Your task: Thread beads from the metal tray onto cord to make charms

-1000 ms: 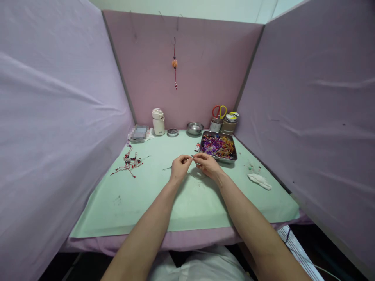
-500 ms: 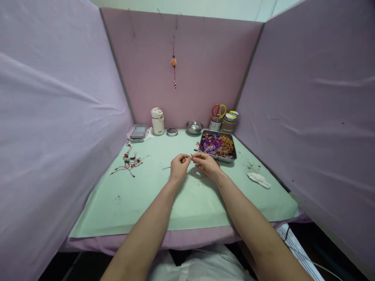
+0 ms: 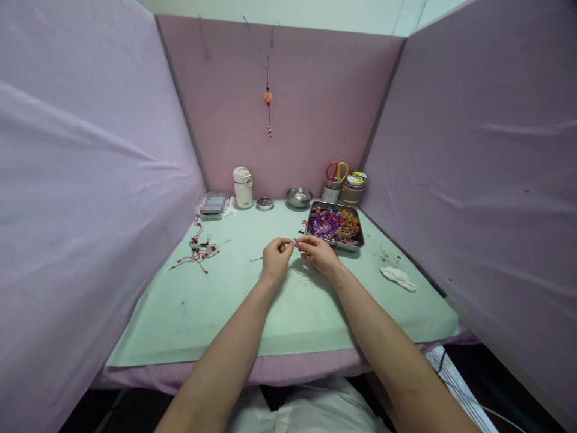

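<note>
Over the middle of the green-covered table, my left hand [image 3: 276, 255] and my right hand [image 3: 318, 251] meet fingertip to fingertip. Both are closed in a pinch on a thin dark cord. One end of the cord [image 3: 256, 259] sticks out to the left of my left hand, and a thin loop [image 3: 303, 275] hangs between the hands. A tiny dark piece shows at the fingertips, too small to name. Just behind my right hand stands a metal tray [image 3: 343, 245] of purple and orange beaded strings. Something red peeks out beside my right hand, mostly hidden.
Red knotted cords with beads [image 3: 201, 249] lie on the left. At the back stand a white flask [image 3: 243, 189], a small round tin [image 3: 265, 204], a metal bowl [image 3: 299, 198], scissors [image 3: 337, 172] in a can and a jar [image 3: 353, 191]. A white glove [image 3: 398, 278] lies right.
Hardly anything differs. The thin loop between my hands has shifted slightly, and both hands keep their pinch in the same place.
</note>
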`<state>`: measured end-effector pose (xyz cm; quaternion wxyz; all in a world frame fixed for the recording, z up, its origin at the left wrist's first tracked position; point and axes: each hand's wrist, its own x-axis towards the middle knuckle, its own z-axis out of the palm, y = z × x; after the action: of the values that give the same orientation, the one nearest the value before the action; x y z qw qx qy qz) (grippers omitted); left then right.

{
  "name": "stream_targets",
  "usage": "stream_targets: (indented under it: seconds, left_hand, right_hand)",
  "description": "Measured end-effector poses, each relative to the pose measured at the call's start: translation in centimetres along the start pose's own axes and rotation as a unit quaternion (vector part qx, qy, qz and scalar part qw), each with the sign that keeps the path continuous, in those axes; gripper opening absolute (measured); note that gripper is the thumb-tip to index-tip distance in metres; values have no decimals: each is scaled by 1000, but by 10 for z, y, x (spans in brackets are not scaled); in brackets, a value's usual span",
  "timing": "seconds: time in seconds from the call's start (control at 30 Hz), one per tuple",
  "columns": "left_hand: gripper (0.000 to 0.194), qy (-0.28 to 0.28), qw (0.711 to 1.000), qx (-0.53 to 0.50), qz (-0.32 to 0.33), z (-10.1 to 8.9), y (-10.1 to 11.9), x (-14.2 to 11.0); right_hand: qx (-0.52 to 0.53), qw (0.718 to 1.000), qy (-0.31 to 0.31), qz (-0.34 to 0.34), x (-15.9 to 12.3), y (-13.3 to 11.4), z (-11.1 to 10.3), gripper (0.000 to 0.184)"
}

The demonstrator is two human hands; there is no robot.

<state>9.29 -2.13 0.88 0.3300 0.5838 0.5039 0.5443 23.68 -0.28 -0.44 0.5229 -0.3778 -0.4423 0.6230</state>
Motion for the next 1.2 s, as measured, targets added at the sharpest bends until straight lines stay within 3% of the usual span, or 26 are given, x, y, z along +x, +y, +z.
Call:
stream_targets:
  seconds: [0.37,1.2]
  left_hand:
    - [13,11,997,47,53,1,-4,0]
    - [14,8,996,70,46,0,-2,0]
  right_hand:
    - [0,1000,3,-11,4,6,-4,26]
    - [9,1000,-1,-13,5,7,-3,24]
